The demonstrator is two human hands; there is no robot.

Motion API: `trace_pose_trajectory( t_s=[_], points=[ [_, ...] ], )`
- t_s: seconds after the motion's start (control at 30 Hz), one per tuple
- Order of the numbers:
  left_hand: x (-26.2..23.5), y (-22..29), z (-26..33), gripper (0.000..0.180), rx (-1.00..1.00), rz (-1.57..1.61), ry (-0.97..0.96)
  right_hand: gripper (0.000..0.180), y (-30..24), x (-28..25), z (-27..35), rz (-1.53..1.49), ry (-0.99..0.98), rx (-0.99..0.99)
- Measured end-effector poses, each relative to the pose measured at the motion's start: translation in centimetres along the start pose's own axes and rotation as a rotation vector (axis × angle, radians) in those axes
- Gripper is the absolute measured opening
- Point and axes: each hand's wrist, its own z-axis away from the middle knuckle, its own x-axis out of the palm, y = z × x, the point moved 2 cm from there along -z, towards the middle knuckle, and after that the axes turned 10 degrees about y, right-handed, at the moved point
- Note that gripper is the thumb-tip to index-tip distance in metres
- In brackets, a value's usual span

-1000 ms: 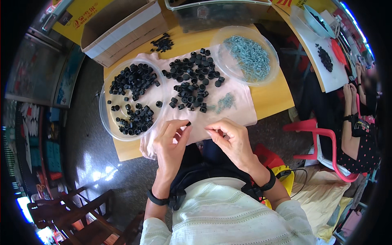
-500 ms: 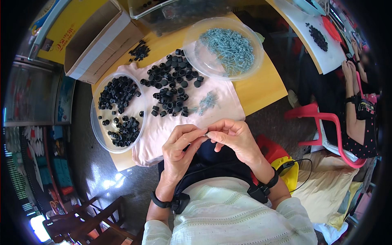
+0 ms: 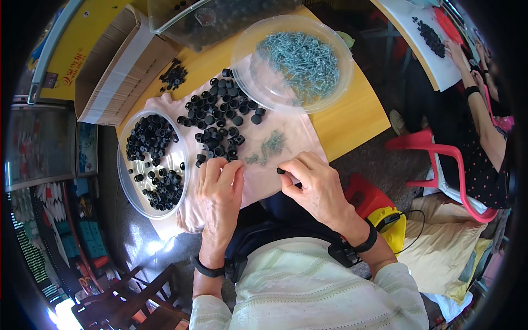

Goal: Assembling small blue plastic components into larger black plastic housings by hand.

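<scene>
My right hand [image 3: 314,187] pinches a small black plastic cap [image 3: 281,171] between thumb and fingertips, just above the pink cloth [image 3: 297,140]. My left hand [image 3: 220,190] rests palm down on the cloth, fingers spread, fingertips at the near edge of a pile of black caps [image 3: 220,113]. A small heap of silver screws [image 3: 268,147] lies on the cloth between the pile and my right hand. Left of my left hand stands a clear round tray [image 3: 179,159] holding more black caps.
A clear round tray of silver screws [image 3: 242,55] sits at the back right of the yellow table [image 3: 352,113]. A cardboard box [image 3: 118,66] and a clear bin [image 3: 220,22] stand behind. Another person [image 3: 484,121] sits at a neighbouring table by a red chair [image 3: 434,159].
My hands have separated: the left now lies flat near the cap pile, the right holds a cap over the cloth. The view has tilted so the table sits higher in frame.
</scene>
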Motion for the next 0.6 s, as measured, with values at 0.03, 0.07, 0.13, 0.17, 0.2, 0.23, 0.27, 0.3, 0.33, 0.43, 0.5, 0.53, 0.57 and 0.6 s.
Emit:
trace_pose_trajectory(
  t_s=[0.03, 0.07, 0.13, 0.17, 0.2, 0.23, 0.27, 0.3, 0.33, 0.43, 0.5, 0.53, 0.57, 0.6],
  points=[
    [-0.19, -0.07, -0.05, 0.016, -0.029, -0.018, -0.013, 0.018, -0.15, -0.04, -0.11, 0.007, -0.013, 0.008],
    [-0.32, 0.04, -0.23, 0.016, -0.034, -0.02, -0.013, 0.018, -0.28, -0.05, -0.21, 0.015, -0.026, 0.016],
    [-0.24, 0.46, -0.66, 0.017, -0.019, -0.002, -0.021, 0.019, -0.43, -0.14, -0.35, 0.015, -0.048, 0.024],
    [-0.11, 0.5, -0.68, 0.017, -0.024, -0.003, -0.019, 0.019, -0.47, -0.13, -0.4, 0.018, -0.065, 0.033],
    [0.06, 0.52, -0.64, 0.017, -0.023, 0.023, -0.021, 0.019, -0.53, -0.09, -0.43, 0.017, -0.069, 0.03],
    [0.26, 0.48, -0.63, 0.017, -0.021, 0.05, -0.023, 0.019, -0.54, -0.1, -0.46, 0.025, -0.079, 0.025],
    [0.44, 0.33, -0.59, 0.016, -0.001, 0.045, -0.033, 0.019, -0.57, -0.11, -0.48, 0.033, -0.088, 0.02],
    [0.52, 0.19, -0.53, 0.016, -0.003, 0.045, -0.03, 0.019, -0.6, -0.11, -0.49, 0.034, -0.09, 0.017],
    [0.54, 0.07, -0.5, 0.016, -0.002, 0.051, -0.027, 0.018, -0.64, -0.09, -0.52, 0.036, -0.099, 0.015],
    [0.67, -0.23, -0.41, 0.015, 0.008, 0.072, 0.002, 0.018, -0.69, -0.15, -0.53, 0.038, -0.119, 0.027],
    [0.63, -0.34, -0.32, 0.015, 0.018, 0.09, 0.029, 0.017, -0.75, -0.27, -0.55, 0.044, -0.129, 0.041],
    [0.59, -0.38, -0.26, 0.014, 0.009, 0.1, 0.036, 0.017, -0.77, -0.34, -0.58, 0.049, -0.129, 0.032],
    [0.53, -0.4, -0.22, 0.014, 0.0, 0.11, 0.042, 0.017, -0.8, -0.4, -0.62, 0.055, -0.128, 0.024],
    [0.5, -0.39, -0.24, 0.014, 0.0, 0.111, 0.046, 0.017, -0.86, -0.47, -0.68, 0.057, -0.128, 0.021]
  ],
)
